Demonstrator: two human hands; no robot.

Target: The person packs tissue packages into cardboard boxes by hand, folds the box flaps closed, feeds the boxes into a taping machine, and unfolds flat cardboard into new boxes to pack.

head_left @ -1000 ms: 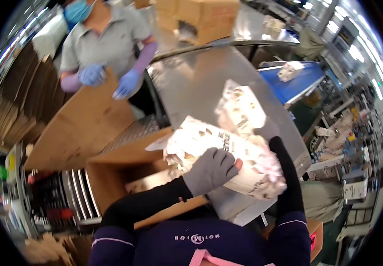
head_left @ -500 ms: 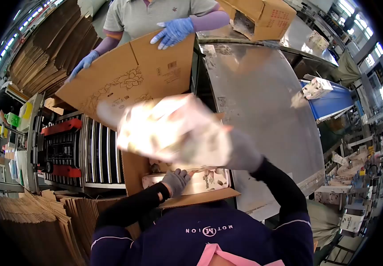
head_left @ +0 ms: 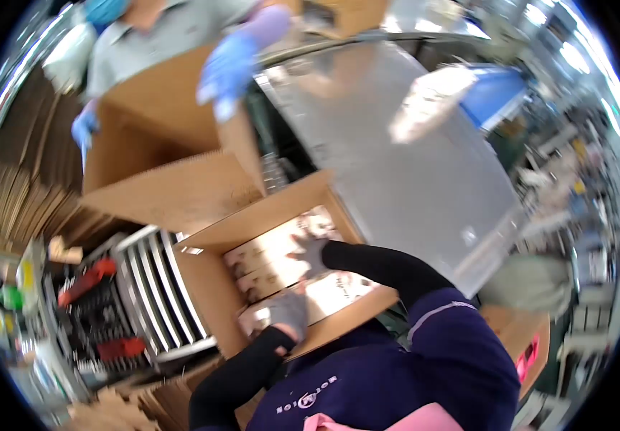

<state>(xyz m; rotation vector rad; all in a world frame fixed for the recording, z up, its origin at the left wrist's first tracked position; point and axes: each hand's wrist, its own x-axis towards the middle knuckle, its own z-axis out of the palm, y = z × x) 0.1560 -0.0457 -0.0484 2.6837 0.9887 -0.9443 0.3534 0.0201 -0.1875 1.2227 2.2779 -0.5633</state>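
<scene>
An open cardboard box [head_left: 216, 284] stands close in front of my body, with printed floral packs [head_left: 267, 260] lying side by side in it. Inside the box, my left hand [head_left: 288, 314] rests on the nearer pack, its fingers blurred. My right hand [head_left: 313, 253] reaches in from the right and lies on the packs with its fingers spread. Both hands wear grey gloves. Another floral pack [head_left: 432, 100] is on the metal table [head_left: 403, 179], near the blue conveyor.
Across from me a co-worker in blue gloves [head_left: 227, 72] holds an open carton [head_left: 173, 183]. A roller conveyor [head_left: 163, 291] runs at the left, below stacked flat cardboard [head_left: 19, 172]. The blue conveyor [head_left: 493, 93] meets the table's far right.
The blurred pack in my right hand has gone down into the box, and that hand now lies there. The co-worker's flat cardboard has opened into a carton. A pack has arrived on the table.
</scene>
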